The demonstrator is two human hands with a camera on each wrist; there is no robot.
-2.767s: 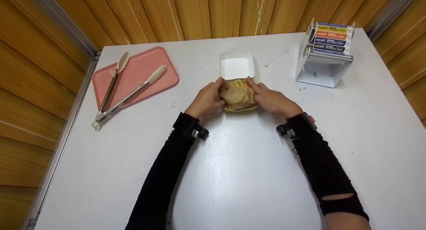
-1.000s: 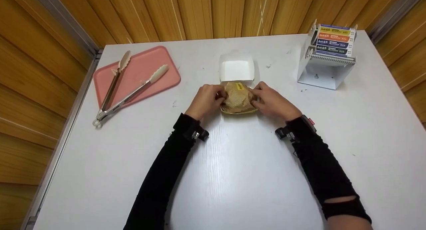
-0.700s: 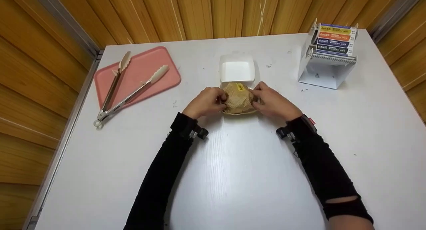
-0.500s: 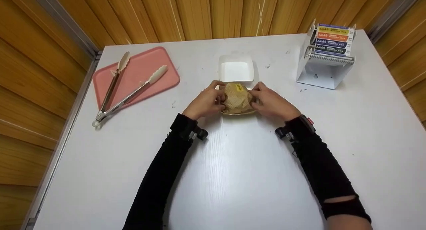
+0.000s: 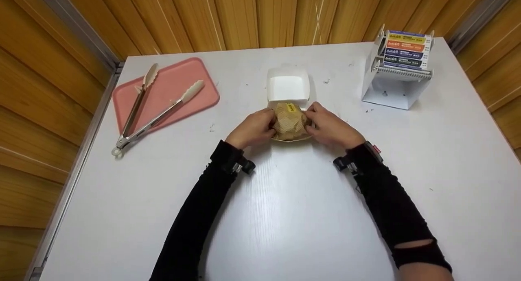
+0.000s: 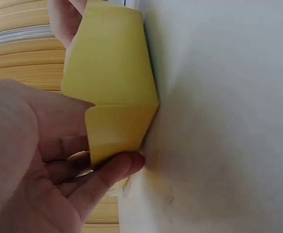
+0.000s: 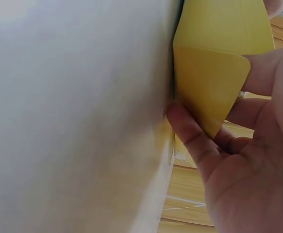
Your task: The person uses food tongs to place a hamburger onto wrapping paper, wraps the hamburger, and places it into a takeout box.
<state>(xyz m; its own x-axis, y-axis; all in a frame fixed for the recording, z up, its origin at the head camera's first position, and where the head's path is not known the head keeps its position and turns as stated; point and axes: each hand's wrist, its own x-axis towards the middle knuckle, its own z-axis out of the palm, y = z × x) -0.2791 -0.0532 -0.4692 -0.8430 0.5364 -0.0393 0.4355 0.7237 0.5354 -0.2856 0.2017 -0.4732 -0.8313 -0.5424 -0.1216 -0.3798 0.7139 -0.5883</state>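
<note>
A burger wrapped in brown paper [image 5: 290,124] with a yellow label sits in the base of a hinged burger box. The box's white-lined lid [image 5: 289,86] lies open toward the back. On the left, my left hand [image 5: 253,128] grips the side wall. In the left wrist view, the box's yellow outer wall [image 6: 114,58] stands between curled fingers. My right hand [image 5: 333,128] holds the opposite side. The right wrist view has one finger outside the yellow wall [image 7: 207,82] and others behind it. Fingertips inside the box are partly hidden.
A pink tray [image 5: 175,75] lies at the back left, with spread metal tongs [image 5: 140,128] resting across it and over its front edge. A white stand [image 5: 397,90] holding several coloured boxes [image 5: 405,49] is at the back right. Wooden panels surround the white table [image 5: 285,216].
The wrapped burger and box base have shifted slightly toward me. Both hands have slid from the burger's far corners to the box's sides. My left index finger, extended half a second ago, has come down.
</note>
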